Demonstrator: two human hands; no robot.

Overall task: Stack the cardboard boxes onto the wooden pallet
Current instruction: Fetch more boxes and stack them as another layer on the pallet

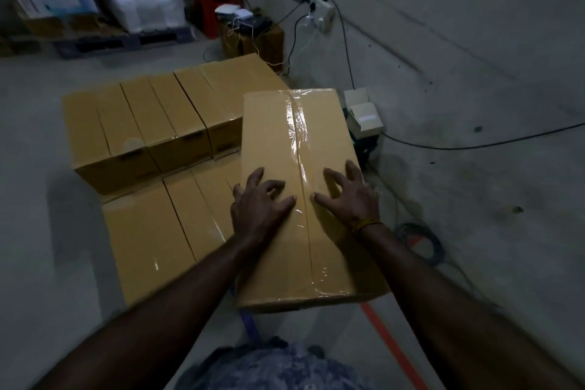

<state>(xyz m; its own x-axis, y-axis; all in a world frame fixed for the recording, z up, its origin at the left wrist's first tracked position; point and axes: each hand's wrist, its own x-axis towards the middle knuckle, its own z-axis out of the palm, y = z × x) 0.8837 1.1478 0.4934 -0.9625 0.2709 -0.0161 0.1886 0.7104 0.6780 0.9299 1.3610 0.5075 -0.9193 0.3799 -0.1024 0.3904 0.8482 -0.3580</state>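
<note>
Both hands lay flat on the top box [297, 193], fingers spread, each grip apart: left hand [261, 203] at nine o'clock of the tape seam, right hand [349, 196] at three. The stacked boxes [152, 123] probably hid the pallet beneath.

left grip [259, 203]: fingers spread, palm down | right grip [346, 196]: same | both arms extended forward
</note>
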